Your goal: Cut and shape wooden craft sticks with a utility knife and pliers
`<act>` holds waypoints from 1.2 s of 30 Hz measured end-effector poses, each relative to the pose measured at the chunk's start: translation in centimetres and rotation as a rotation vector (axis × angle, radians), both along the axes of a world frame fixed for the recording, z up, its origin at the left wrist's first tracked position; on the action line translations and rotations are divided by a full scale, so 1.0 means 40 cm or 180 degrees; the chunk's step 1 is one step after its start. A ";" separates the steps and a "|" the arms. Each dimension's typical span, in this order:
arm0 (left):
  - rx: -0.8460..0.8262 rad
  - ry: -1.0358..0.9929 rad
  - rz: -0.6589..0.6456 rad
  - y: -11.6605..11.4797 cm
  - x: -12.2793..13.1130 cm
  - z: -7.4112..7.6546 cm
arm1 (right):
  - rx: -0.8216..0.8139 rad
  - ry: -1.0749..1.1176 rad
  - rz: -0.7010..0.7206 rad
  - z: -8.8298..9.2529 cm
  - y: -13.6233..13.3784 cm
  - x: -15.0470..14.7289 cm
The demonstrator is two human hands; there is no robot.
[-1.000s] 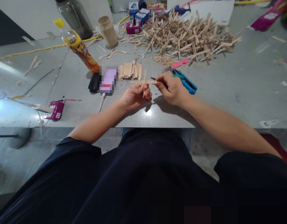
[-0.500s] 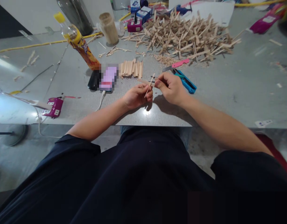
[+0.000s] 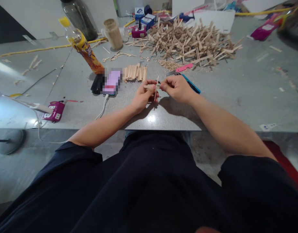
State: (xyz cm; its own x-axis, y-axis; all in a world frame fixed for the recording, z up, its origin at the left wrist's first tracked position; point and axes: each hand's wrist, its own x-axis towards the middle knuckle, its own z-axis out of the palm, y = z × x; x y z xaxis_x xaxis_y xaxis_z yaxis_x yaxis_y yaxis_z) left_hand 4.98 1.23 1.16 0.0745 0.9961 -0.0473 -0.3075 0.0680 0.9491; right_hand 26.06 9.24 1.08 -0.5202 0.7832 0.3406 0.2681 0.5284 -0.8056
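Note:
Between the fingers of my left hand (image 3: 141, 98) are thin wooden sticks. One flat wooden stick (image 3: 148, 86) lies roughly level across the fingers, and a slimmer stick (image 3: 157, 87) stands nearly upright across its right end. My right hand (image 3: 178, 88) is closed in a pinch just right of the crossing. From its fingertips a thin dark-tipped tool (image 3: 158, 82) points at the sticks; its kind is mostly hidden. A row of wooden sticks (image 3: 135, 72) lies beyond my left hand. A pink-handled knife (image 3: 184, 67) and a blue-handled tool (image 3: 193, 84) lie beyond my right hand.
A big heap of wooden sticks (image 3: 190, 42) covers the back of the metal table (image 3: 226, 103). At left stand a yellow-capped bottle (image 3: 87, 53), a cloudy jar (image 3: 113, 35) and a dark bottle (image 3: 81, 19). A phone (image 3: 112, 82) on a cable and a purple box (image 3: 54, 111) lie nearer.
My left hand has turned and moved slightly up, its fingers now farther round the sticks. The slim stick has swung more upright. My right hand stays pinched close by.

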 end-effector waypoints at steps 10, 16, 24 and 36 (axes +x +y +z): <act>0.1221 0.1929 0.0125 0.115 -0.009 0.099 | 0.0406 0.0124 -0.0264 0.020 0.055 0.051; -0.0100 0.0469 0.0053 0.119 0.022 0.058 | 0.0391 0.0468 -0.0550 0.000 0.056 0.058; -0.0517 -0.0363 -0.0067 0.071 0.013 0.041 | 0.0529 0.0260 -0.0295 -0.042 -0.015 0.004; -0.0365 -0.0323 -0.0377 0.076 0.029 -0.006 | 0.0577 0.0422 -0.0199 -0.037 -0.021 0.004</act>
